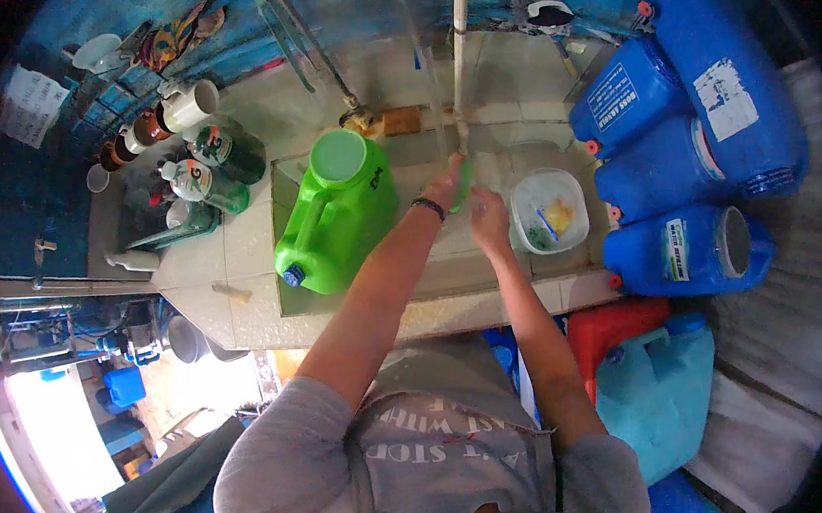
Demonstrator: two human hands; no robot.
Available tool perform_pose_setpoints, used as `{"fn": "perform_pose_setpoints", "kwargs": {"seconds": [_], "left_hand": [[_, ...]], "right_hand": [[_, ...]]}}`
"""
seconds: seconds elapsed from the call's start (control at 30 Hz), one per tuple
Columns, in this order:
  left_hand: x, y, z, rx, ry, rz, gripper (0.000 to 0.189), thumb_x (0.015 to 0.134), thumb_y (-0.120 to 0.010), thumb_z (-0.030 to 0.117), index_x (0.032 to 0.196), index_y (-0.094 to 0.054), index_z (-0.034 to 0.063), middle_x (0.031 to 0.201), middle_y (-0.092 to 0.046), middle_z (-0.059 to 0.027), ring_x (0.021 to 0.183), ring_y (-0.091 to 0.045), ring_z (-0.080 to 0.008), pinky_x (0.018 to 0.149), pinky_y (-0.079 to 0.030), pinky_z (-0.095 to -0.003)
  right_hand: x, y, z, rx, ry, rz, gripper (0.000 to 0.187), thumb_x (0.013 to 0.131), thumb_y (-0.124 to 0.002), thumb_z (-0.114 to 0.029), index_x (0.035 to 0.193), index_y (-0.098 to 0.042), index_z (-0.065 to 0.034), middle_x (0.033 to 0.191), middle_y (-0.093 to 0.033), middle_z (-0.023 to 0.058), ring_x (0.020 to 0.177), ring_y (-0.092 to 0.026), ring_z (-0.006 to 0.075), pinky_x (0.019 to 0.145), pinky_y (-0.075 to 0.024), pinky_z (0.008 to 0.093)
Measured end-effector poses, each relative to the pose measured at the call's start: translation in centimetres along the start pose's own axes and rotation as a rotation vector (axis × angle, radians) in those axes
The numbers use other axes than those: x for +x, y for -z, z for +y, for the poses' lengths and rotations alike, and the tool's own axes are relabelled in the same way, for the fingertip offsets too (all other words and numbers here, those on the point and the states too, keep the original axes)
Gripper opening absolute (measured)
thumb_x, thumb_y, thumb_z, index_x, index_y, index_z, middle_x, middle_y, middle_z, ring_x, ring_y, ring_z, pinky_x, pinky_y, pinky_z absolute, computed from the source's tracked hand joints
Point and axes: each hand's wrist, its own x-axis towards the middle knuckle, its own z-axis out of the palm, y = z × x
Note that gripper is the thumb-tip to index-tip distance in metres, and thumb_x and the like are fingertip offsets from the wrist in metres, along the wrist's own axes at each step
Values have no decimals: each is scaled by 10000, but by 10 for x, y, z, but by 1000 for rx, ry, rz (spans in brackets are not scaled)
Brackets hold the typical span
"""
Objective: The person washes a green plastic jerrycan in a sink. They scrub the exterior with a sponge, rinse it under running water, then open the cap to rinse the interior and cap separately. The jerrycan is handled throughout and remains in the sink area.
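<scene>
My left hand [442,188], with a dark bracelet at its wrist, grips a thin bright green piece [462,186], possibly a lid, seen nearly edge-on over the tiled basin [424,288]. Close by on the right is my right hand [490,217]; its fingers are near the green piece, and whether they touch it is unclear. A bright green plastic jug [373,220] with a dark blue cap rests in the basin left of my hands. Beside my right hand stands a white plastic tub [575,236], holding a yellow lump [560,214] and a blue-handled item [547,224].
Blue water containers [663,174] crowd the ledge at right. A light pipe [462,45] comes down above my hands, near a brass tap [357,117]. Bottles [195,179] and mugs [189,104] stand at left. A turquoise jug [660,396] is below the counter.
</scene>
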Motion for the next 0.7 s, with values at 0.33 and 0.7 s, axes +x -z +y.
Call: {"fn": "perform_pose_setpoints", "kwargs": {"seconds": [0.33,0.7], "left_hand": [[-69,77,-15,-793,-35,-736,702,800,-371,677,1315,-463,209,1369,-445,-85,1253,-400,-353,987,-240,-690],[-150,162,40,-305,-932,-18,448,876,-581,404,1233,-510,142,1135,-582,-50,994,-568,-188,822,-472,-348]], "right_hand": [[94,-14,-101,-109,-112,-739,146,804,-572,-22,917,-648,31,865,-666,177,739,-668,258,676,-557,339],[110,-38,-179,-643,102,-476,315,781,-637,-222,1005,-638,-1,1064,-621,224,1016,-595,344,875,-468,436]]}}
